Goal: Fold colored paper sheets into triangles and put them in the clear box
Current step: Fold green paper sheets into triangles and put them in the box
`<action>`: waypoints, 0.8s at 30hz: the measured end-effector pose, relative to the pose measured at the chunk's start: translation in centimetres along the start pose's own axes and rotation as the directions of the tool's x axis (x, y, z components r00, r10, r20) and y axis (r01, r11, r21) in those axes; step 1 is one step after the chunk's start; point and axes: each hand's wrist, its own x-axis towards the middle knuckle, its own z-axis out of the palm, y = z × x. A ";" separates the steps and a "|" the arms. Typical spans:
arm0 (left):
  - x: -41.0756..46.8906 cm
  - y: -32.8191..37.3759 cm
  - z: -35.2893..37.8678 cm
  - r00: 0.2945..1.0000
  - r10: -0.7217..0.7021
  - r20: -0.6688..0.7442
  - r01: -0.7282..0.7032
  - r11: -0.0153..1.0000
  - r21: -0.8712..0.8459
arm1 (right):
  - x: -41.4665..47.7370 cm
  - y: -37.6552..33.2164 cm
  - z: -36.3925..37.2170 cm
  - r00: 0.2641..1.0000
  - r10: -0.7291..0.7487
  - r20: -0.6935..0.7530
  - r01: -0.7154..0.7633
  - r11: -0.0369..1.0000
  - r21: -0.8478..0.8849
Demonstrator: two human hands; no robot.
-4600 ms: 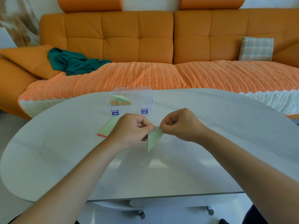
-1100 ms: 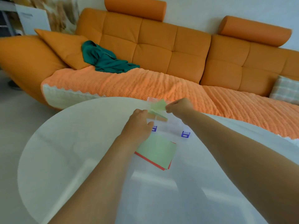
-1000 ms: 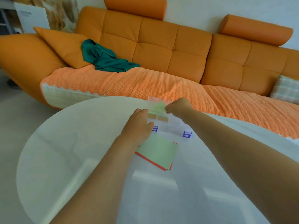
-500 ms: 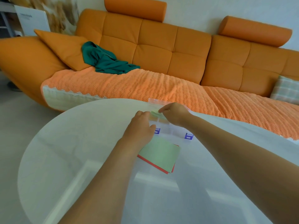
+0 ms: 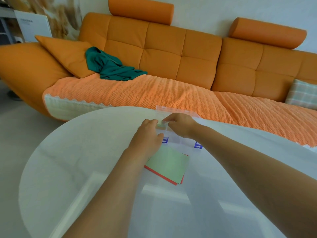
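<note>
The clear box [image 5: 179, 140] with two blue latches stands on the table, its lid [image 5: 162, 108] open at the back. My right hand [image 5: 181, 125] reaches over the box, and its fingertips pinch a folded green triangle [image 5: 161, 123] low inside the box. An orange piece shows under the triangle. My left hand [image 5: 148, 137] wraps the box's front left corner, thumb on the front wall. A stack of flat sheets [image 5: 169, 163], green on top and red beneath, lies just in front of the box, partly under my left wrist.
The round white table [image 5: 85, 152] has its curved edge on the left and far side. Behind it stands an orange sofa [image 5: 163, 54] with a teal cloth [image 5: 109, 66] and a checked cushion [image 5: 301, 94].
My right hand has carried the green triangle from above the table to the box and lowered it inside. My left hand moved to the box's left corner and stays there.
</note>
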 end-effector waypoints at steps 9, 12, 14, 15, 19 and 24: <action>-1.0 -0.1 -1.5 0.997 0.020 -0.069 -0.021 1.000 -0.010 | -2.8 0.5 -2.3 0.972 -0.051 -0.229 0.080 0.990 0.119; -2.1 0.0 -2.0 0.995 0.057 -0.084 -0.058 0.998 0.000 | -4.9 0.4 -2.6 0.946 -0.122 -0.299 0.152 0.985 0.080; -3.2 0.1 -2.0 0.993 0.104 -0.058 -0.102 0.994 0.028 | -7.0 0.0 -2.3 0.947 -0.159 -0.280 0.195 0.975 0.105; -3.7 0.2 -2.0 0.991 0.130 -0.028 -0.129 0.991 0.046 | -8.1 0.0 -1.9 0.956 -0.179 -0.231 0.211 0.970 0.121; -5.7 0.9 -1.8 0.963 0.197 0.182 -0.223 0.965 0.138 | -11.9 0.2 0.8 0.977 -0.208 0.041 0.206 0.977 0.045; -7.6 0.6 -1.9 0.902 0.150 0.405 -0.257 0.940 0.224 | -14.3 1.2 2.1 0.969 -0.163 0.185 0.172 0.984 -0.034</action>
